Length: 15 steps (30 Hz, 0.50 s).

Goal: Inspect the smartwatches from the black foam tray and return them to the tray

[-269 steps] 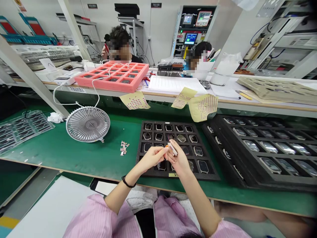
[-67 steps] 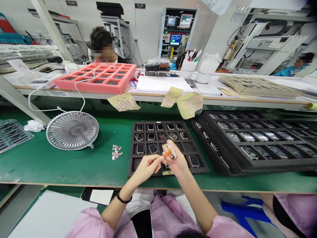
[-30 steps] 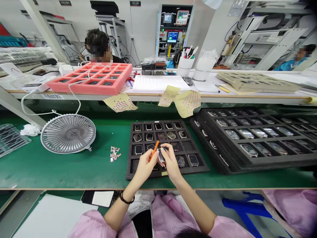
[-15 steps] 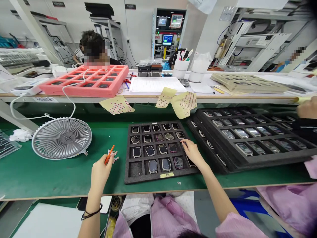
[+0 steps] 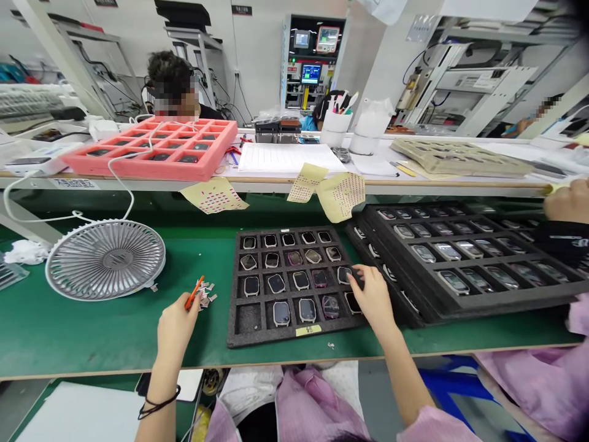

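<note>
My left hand (image 5: 177,325) is closed around a slim orange pen-like tool (image 5: 194,293), held just above small pale scraps (image 5: 208,296) on the green bench. In front of me lies a black foam tray (image 5: 271,333) with rows of square watch faces; its front-left slot holds no watch. My right hand (image 5: 373,301) is at the tray's right side. Its thumb and forefinger are apart, at the right edge of a watch (image 5: 343,275) in the second row from the front. Another watch (image 5: 353,302) sits below, partly covered by that hand.
Stacked black trays (image 5: 478,299) of watches stand to the right, with another person's hand (image 5: 568,202) beyond. A grey fan (image 5: 108,261) is at left. The shelf above bears a pink foam tray (image 5: 221,150), and yellow sticker sheets (image 5: 341,195) hang from its edge.
My right hand has drawn back slightly to the right and down, uncovering the watch at the row's end. My left hand still holds the orange tool. The view has shifted slightly.
</note>
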### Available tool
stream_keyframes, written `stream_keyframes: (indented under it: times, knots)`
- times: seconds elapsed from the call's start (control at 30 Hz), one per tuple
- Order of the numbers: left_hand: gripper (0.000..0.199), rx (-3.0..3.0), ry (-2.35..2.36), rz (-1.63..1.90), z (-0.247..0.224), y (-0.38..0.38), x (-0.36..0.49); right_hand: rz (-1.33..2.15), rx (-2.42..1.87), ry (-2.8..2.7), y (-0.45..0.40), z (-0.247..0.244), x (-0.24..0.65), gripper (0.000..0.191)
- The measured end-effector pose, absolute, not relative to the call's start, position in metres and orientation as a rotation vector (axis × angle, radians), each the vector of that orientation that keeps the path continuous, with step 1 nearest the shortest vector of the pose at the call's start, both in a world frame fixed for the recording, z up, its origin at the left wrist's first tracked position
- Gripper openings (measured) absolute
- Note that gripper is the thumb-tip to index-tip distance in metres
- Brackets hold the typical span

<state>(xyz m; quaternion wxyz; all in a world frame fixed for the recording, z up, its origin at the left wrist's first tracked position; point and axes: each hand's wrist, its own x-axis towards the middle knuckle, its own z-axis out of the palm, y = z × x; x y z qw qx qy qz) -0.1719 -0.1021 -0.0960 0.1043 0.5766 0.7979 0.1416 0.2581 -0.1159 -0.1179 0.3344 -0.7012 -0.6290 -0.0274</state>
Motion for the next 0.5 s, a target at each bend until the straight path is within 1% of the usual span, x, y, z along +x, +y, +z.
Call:
stream_keyframes:
  times: [0.13,0.23,0.3,0.37,0.5]
  knots:
    - [0.031,1.726,2.371,0.416,-0.096,-0.099,-0.174,-0.142,-2.108,-1.818,-0.143,-0.118,0.249,0.024]
    - [0.039,1.678,2.296,0.598,-0.094,-0.098,-0.169,-0.066,-2.128,-1.859,-0.146,-0.119,0.244,0.023]
    - [0.043,1.649,2.139,0.762,-0.091,-0.099,-0.159,0.107,-2.060,-1.797,-0.143,-0.119,0.246,0.021]
    - [0.042,1.643,1.926,0.873,-0.085,-0.104,-0.141,0.329,-1.954,-1.699,-0.141,-0.117,0.251,0.021]
    - [0.036,1.640,1.405,0.854,-0.071,-0.122,-0.084,0.712,-1.626,-1.306,-0.144,-0.102,0.245,0.031]
